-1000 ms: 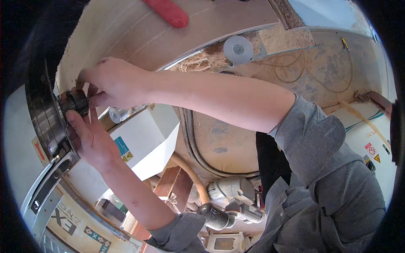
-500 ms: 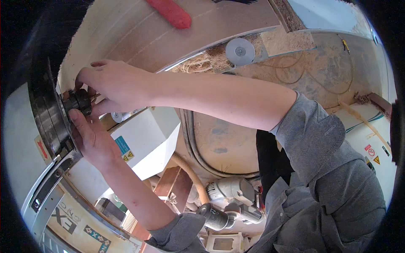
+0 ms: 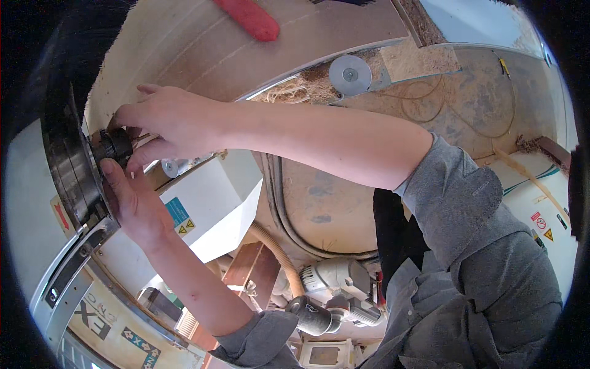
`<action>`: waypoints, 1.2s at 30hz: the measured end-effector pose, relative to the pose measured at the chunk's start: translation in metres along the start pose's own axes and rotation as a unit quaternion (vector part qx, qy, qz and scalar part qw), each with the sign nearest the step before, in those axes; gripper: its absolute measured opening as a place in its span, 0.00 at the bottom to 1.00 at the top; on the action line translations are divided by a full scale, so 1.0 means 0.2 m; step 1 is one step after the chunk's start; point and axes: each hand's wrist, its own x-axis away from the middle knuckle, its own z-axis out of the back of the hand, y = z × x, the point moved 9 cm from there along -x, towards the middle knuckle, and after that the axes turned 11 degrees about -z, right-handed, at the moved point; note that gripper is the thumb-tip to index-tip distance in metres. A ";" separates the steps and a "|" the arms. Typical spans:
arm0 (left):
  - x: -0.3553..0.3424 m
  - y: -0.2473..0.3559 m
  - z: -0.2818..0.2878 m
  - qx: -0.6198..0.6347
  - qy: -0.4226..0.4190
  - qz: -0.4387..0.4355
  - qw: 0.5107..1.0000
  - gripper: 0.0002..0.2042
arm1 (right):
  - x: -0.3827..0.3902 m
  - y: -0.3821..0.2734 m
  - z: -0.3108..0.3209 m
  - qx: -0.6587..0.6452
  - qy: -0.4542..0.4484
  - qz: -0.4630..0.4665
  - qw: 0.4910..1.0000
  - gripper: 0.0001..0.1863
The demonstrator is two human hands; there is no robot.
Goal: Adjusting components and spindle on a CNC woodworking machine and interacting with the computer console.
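Note:
A black ribbed spindle nut (image 3: 117, 145) sticks out of a dark round machine housing (image 3: 74, 175) at the left. My right hand (image 3: 175, 123) is closed around the nut's outer end from above, index finger curled over it and thumb below. A thin metal shank (image 3: 142, 136) shows between that hand's fingers and points out of the nut. From below, my left hand (image 3: 140, 206) grips at the nut's base. Its thumb presses against the side, while most of its other fingers are hidden behind.
A white machine cover (image 3: 218, 203) with warning labels stands just right of my left hand. Beyond my right arm lie a dusty ledge with a grey disc (image 3: 350, 75) and a red padded piece (image 3: 252, 21). Below are a hose (image 3: 279, 252), a wooden box (image 3: 252, 273) and a motor (image 3: 341, 277).
My right hand's fingers have shifted slightly around the nut, with its thumb a little lower and nearer the left thumb. My left hand stays nearly in place.

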 end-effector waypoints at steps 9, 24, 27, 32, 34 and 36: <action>0.00 -0.01 0.01 -0.036 -0.008 -0.015 0.999 0.26 | 0.00 0.01 0.00 0.034 0.005 0.004 0.999 0.28; 0.00 0.00 -0.04 -0.061 -0.027 -0.024 0.997 0.35 | -0.02 0.02 0.01 0.082 0.026 0.018 0.996 0.07; 0.00 0.01 -0.03 -0.072 -0.019 -0.020 0.997 0.35 | -0.02 0.01 -0.01 0.091 0.022 0.019 0.995 0.08; 0.00 0.00 -0.05 -0.071 -0.016 -0.018 0.997 0.34 | 0.00 0.01 -0.01 0.117 0.027 0.024 0.992 0.09; 0.00 0.01 -0.05 -0.075 -0.014 -0.017 0.997 0.34 | 0.01 0.01 -0.01 0.116 0.032 0.029 0.992 0.09; 0.00 0.01 -0.04 -0.078 -0.020 -0.021 0.997 0.33 | 0.01 0.00 -0.01 0.103 0.033 0.037 0.993 0.08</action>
